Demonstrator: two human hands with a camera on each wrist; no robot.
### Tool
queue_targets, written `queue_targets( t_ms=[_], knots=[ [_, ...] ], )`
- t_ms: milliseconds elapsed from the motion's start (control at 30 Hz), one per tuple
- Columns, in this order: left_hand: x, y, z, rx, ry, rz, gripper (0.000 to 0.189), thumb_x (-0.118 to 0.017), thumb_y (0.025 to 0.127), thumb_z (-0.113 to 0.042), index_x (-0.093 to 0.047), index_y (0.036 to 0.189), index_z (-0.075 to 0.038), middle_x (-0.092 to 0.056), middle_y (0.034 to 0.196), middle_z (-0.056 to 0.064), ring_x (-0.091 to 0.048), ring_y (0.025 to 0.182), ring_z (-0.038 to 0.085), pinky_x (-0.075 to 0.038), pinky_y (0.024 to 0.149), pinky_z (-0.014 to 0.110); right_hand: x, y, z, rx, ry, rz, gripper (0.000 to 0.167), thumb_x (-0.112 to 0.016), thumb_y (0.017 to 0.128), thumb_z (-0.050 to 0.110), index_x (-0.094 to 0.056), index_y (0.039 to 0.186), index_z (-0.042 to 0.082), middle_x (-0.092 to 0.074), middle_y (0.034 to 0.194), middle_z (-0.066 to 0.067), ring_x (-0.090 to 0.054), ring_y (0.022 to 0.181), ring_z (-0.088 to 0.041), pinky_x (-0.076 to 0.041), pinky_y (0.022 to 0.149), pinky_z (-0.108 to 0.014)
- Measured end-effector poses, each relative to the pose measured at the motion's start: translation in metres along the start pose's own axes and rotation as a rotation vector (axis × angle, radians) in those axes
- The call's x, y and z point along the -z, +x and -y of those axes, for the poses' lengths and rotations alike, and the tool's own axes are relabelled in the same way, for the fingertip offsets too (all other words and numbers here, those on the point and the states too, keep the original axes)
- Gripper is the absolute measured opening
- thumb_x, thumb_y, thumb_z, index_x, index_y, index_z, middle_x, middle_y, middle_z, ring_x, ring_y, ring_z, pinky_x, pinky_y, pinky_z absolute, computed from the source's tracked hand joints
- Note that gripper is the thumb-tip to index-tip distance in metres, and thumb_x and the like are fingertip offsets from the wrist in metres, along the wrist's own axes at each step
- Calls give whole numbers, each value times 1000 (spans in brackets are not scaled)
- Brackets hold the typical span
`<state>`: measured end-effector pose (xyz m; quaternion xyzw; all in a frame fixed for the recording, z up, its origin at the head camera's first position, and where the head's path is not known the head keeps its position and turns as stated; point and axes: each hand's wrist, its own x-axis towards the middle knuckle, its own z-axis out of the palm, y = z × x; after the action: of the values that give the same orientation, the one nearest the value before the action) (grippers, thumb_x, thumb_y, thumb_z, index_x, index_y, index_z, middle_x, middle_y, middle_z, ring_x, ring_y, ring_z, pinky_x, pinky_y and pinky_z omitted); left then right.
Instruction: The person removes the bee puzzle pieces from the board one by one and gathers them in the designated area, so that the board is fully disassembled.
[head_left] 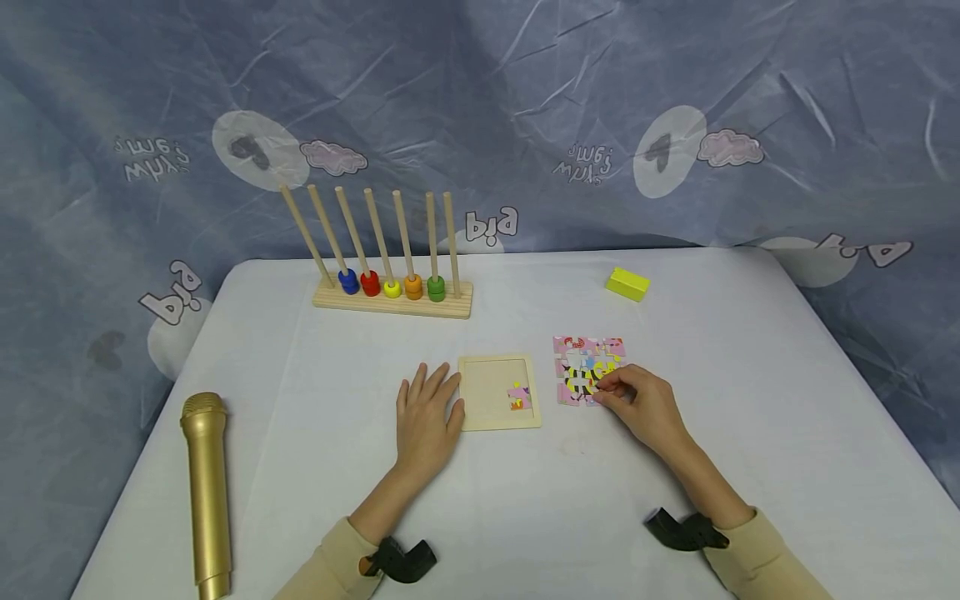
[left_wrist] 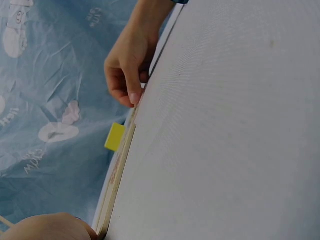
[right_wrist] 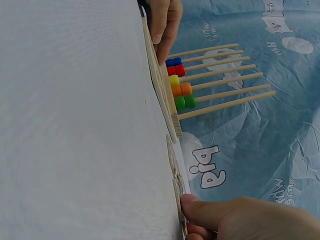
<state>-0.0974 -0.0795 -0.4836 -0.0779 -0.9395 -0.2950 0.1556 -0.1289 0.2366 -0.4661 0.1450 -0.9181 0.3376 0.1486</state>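
My left hand (head_left: 427, 421) rests on the white table with its fingers spread, thumb and fingertips at the left edge of a shallow wooden puzzle tray (head_left: 480, 423). One pink jigsaw piece (head_left: 519, 397) lies in the tray's lower right corner. To the right of the tray, several jigsaw pieces (head_left: 567, 367) lie close together, forming a pink picture with a yellow-and-black striped figure. At their lower right, my right hand (head_left: 645, 408) pinches a puzzle piece between thumb and fingers; the fingertips largely hide it. In the right wrist view, the thumb (right_wrist: 200, 207) is right at the pieces' edge.
A wooden bead rack (head_left: 393, 306) with upright rods and coloured beads stands at the back left. A yellow block (head_left: 627, 284) lies at the back right. On the left side lies a gold microphone (head_left: 208, 492). Behind the table hangs a printed blue-grey cloth (head_left: 480, 100).
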Motion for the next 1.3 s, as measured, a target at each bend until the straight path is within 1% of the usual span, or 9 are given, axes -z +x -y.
queue_targets(
  t_ms=[167,300,400,467,533,633,900,1067,1300],
  knots=[
    [0,0,0,2,-2,-3,35,-63,91,-16,-65,125,-7,-57,140,14,-39,140,41,-24,111,65,0,0,1,6,-6,-1,16,-83,72,2,-70,81,6,-64,76,-1,-50,66,-7,-37,57,-14],
    [1,0,0,4,-5,-4,36,-64,91,-17,-65,126,-8,-56,140,14,-37,140,41,-22,112,64,3,2,3,15,-4,-51,16,-83,73,3,-71,83,5,-63,76,-2,-52,66,-10,-38,58,-13],
    [0,1,0,2,-4,-10,36,-64,91,-17,-65,126,-8,-56,140,14,-37,141,41,-22,112,64,6,6,7,-19,19,-107,15,-81,76,4,-71,87,4,-62,77,-3,-52,69,-12,-38,58,-11],
    [0,1,0,0,-4,-14,36,-64,91,-17,-65,126,-8,-56,140,14,-37,140,41,-22,112,64,6,9,12,-50,46,-116,15,-79,78,5,-71,91,3,-62,79,-3,-52,71,-10,-37,59,-10],
    [-1,2,0,-4,-1,-20,36,-64,90,-17,-65,125,-8,-57,140,14,-38,140,41,-22,112,64,5,12,19,-71,74,-99,17,-78,80,6,-70,96,2,-62,81,-3,-51,73,-8,-38,59,-10],
    [-1,2,0,-3,-1,-18,36,-64,91,-17,-65,125,-8,-56,140,13,-38,140,41,-22,112,64,-3,16,33,-69,115,-41,23,-77,81,5,-70,102,2,-61,83,-4,-50,73,-5,-40,60,-12],
    [-2,2,0,1,-5,-4,36,-64,91,-17,-65,126,-7,-56,141,14,-37,140,42,-22,112,65,-32,22,77,-43,212,101,33,-79,79,7,-68,109,2,-63,93,-12,-55,73,-13,-45,61,-19],
    [-2,1,0,2,-3,-8,36,-64,91,-17,-65,125,-8,-56,140,14,-38,140,41,-22,111,65,-45,21,90,-38,237,124,33,-79,79,7,-69,109,1,-63,94,-12,-56,71,-13,-47,60,-20],
    [-2,-1,1,-1,-1,-9,36,-64,91,-17,-65,125,-8,-56,140,14,-38,140,42,-23,111,65,-54,17,89,-18,231,107,36,-82,75,5,-69,108,0,-62,88,-11,-56,68,-15,-44,58,-21]
  ],
)
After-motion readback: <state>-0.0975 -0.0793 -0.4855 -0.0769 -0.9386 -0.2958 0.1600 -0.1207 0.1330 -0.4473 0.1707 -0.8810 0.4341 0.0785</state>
